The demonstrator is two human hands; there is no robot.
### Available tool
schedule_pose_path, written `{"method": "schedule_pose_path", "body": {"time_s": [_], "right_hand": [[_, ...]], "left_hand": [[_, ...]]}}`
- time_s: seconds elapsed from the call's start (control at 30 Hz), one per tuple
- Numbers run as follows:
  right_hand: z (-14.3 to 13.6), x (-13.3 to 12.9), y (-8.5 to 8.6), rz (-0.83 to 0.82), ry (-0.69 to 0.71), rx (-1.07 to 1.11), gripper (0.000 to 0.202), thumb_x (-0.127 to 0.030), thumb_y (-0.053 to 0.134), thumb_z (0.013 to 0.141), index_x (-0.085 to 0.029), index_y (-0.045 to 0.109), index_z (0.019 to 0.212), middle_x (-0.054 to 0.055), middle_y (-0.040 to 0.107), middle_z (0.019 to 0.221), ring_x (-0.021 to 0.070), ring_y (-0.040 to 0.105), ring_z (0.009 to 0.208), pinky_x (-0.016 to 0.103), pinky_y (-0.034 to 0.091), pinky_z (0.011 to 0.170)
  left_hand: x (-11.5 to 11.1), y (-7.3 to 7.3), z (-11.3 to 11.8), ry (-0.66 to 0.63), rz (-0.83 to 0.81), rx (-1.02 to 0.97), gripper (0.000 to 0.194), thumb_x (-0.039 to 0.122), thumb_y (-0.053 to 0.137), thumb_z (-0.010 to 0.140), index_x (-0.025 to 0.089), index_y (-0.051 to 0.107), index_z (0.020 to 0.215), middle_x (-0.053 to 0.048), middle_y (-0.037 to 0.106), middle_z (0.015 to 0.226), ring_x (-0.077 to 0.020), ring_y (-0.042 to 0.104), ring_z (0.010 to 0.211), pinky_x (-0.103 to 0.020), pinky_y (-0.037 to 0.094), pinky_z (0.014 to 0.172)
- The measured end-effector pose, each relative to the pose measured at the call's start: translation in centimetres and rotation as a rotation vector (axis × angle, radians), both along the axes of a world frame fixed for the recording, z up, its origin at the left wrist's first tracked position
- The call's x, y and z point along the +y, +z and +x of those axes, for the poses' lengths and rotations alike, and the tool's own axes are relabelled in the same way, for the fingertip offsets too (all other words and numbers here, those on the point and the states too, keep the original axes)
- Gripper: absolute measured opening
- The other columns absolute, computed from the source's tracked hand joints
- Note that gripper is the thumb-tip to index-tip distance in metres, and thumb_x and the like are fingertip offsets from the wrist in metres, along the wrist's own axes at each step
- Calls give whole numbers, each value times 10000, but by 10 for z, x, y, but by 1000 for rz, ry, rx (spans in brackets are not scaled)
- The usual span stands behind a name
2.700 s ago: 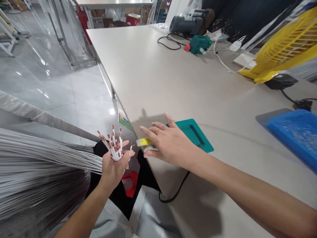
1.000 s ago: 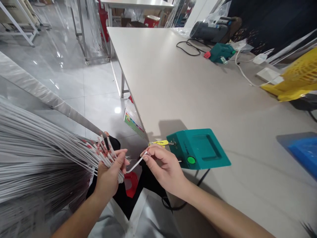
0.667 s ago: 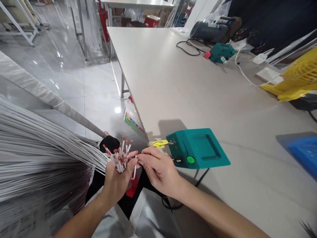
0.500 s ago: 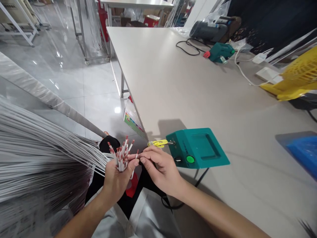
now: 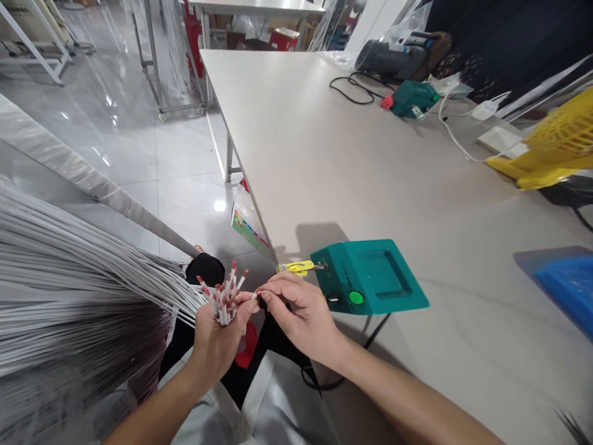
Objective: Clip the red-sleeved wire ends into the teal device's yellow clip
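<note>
A bundle of white cables (image 5: 225, 303) with reddish wire ends stands up out of my left hand (image 5: 215, 340), whose fingers are wrapped round it. The thumb and forefinger of that hand pinch one cable apart from the rest. My right hand (image 5: 303, 315) meets it there, its thumb and forefinger closed on the red tip of that single cable. Just beyond my right hand, a yellow clip-like piece (image 5: 297, 267) sticks out from the side of a teal device (image 5: 370, 278) with a green button, at the table's edge.
Long white cables (image 5: 92, 259) fill the left side beside a wrapped rail (image 5: 106, 185). On the pale table (image 5: 324, 142) are a second teal device (image 5: 412, 99), a dark motor (image 5: 389, 59), a yellow fan (image 5: 560, 139) and a blue tray (image 5: 567, 284) at the right.
My right thumb and forefinger have closed on the single cable's tip, which stood upright between the hands before. The bundle has tilted slightly and dropped a little with my left hand.
</note>
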State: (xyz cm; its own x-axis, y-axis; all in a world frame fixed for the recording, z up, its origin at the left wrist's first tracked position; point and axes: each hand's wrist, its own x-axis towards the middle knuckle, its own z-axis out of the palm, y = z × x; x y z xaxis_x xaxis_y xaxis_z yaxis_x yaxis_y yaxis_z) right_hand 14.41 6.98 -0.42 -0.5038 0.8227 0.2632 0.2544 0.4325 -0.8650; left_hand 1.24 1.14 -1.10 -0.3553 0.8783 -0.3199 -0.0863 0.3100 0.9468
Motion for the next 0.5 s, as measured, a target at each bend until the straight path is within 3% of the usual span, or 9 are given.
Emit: {"method": "schedule_pose_path", "body": {"time_s": [0.13, 0.2, 0.27, 0.37, 0.5], "right_hand": [[5, 2, 7, 24, -42, -57, 138, -145, 498, 808, -183, 624, 769, 29, 594, 691, 127, 546, 633, 258, 464, 590], [8, 5, 13, 21, -44, -50, 127, -155, 517, 804, -180, 617, 878, 44, 600, 776, 123, 545, 645, 255, 471, 592], [11, 9, 19, 15, 48, -73, 190, -160, 557, 784, -183, 603, 967, 66, 595, 901, 123, 559, 698, 246, 479, 604], [13, 18, 29, 14, 276, -195, 160, -138, 555, 786, -195, 635, 912, 60, 589, 947, 125, 573, 779, 248, 476, 673], [13, 26, 34, -65, 456, -252, 137, -132, 523, 817, -176, 653, 817, 37, 595, 838, 102, 565, 721, 230, 457, 654]], "left_hand": [[-2, 1, -4, -14, -27, 36, 166, 297, 648, 679, 144, 701, 716, 39, 521, 463, -68, 398, 392, -194, 343, 395], [-2, -1, -5, -37, -26, 38, 162, 289, 646, 684, 142, 702, 718, 19, 557, 504, -82, 441, 428, -201, 367, 417], [-2, -2, -5, -70, 6, 23, 132, 258, 642, 686, 140, 698, 710, -20, 625, 610, -124, 540, 549, -225, 437, 517], [-3, -5, -6, -162, 32, -19, 98, 223, 632, 690, 140, 683, 681, -44, 648, 680, -167, 582, 671, -260, 466, 624], [-4, -5, -13, -240, 39, -34, 100, 220, 653, 674, 148, 649, 604, 2, 551, 546, -123, 498, 547, -229, 412, 518]]}}
